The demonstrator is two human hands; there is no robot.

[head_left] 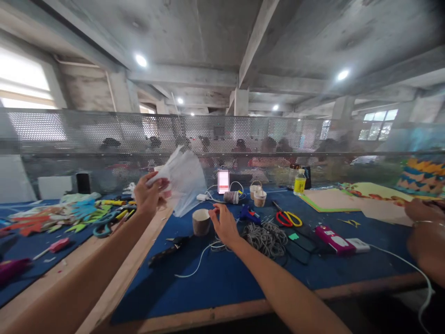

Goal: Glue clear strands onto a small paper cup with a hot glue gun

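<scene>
My left hand is raised over the table, its fingers closed on a translucent white plastic bag that fans out to the right. Beside a small round cup, my right hand is held low, its fingertips at the cup's right rim. Whether they grip it or only touch it is unclear. Right of that hand lies a tangle of grey cord. A dark-handled tool rests in front of the cup.
Red and yellow scissors, a blue glue gun, small cups, a yellow bottle and a magenta box are on the blue table. Colourful scraps lie left. Another person's hands are at the right edge.
</scene>
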